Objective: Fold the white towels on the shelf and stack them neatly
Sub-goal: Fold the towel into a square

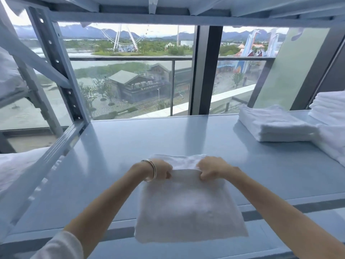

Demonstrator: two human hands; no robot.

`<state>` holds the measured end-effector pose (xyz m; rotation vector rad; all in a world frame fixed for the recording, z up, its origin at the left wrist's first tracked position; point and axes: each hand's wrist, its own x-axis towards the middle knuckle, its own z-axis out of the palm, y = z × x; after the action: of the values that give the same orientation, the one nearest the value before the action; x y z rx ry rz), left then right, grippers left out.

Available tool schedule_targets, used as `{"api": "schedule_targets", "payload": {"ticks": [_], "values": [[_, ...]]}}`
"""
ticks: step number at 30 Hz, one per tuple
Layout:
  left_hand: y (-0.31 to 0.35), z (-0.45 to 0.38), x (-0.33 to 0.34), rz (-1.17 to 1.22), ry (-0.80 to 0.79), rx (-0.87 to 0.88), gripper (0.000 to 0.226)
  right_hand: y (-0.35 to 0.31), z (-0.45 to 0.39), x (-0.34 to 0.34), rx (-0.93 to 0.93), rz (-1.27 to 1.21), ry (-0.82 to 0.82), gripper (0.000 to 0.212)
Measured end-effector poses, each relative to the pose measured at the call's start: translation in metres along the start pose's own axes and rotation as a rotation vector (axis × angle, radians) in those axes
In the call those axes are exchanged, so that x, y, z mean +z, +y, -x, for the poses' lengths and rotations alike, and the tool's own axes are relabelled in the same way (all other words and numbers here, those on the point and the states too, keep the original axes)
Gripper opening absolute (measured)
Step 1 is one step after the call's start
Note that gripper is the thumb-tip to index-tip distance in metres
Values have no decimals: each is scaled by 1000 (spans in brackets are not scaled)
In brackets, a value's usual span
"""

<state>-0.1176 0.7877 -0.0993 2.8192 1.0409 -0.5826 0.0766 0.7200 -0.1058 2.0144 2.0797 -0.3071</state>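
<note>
Gripping towel, both hands

Shelf surface open from 9 to 1 o'clock; folded towel stacks block 2 o'clock; upper shelf limits headroom.

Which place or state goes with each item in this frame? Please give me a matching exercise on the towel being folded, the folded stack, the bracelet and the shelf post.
Things:
1. towel
2. stack
3. bracelet
4. post

Places or states:
A. on the left wrist
B. upright at the shelf's far left corner
C. gripped by both hands, hanging over the shelf's near edge
D. resting at the far right of the shelf

Pairs: 1-C, 2-D, 3-A, 4-B

The left hand and right hand each grip the towel's raised fold.
</note>
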Motion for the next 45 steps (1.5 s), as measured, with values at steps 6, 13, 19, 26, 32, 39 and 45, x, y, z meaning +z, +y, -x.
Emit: {"api": "schedule_targets", "payload": {"ticks": [6,13,19,26,32,39,45], "values": [[-35,-29,-68,63,186,-106,19,22,-29,-62,79,-149,178,9],[-31,-88,21,38,219,-406,37,12,-88,9,210,-38,166,32],[-36,-82,19,104,342,-384,34,4,-71,8,174,32,329,57],[-2,-3,40,170,81,-143,68,-27,14,59,91,1,236,85],[14,3,66,109,148,-36,80,-46,37,76,246,-24,276,65],[7,-47,42,116,258,-241,63,-17,-39,43,229,-191,229,56],[1,-53,45,214,234,-200,73,17,-24,48,467,-342,178,59]]}}
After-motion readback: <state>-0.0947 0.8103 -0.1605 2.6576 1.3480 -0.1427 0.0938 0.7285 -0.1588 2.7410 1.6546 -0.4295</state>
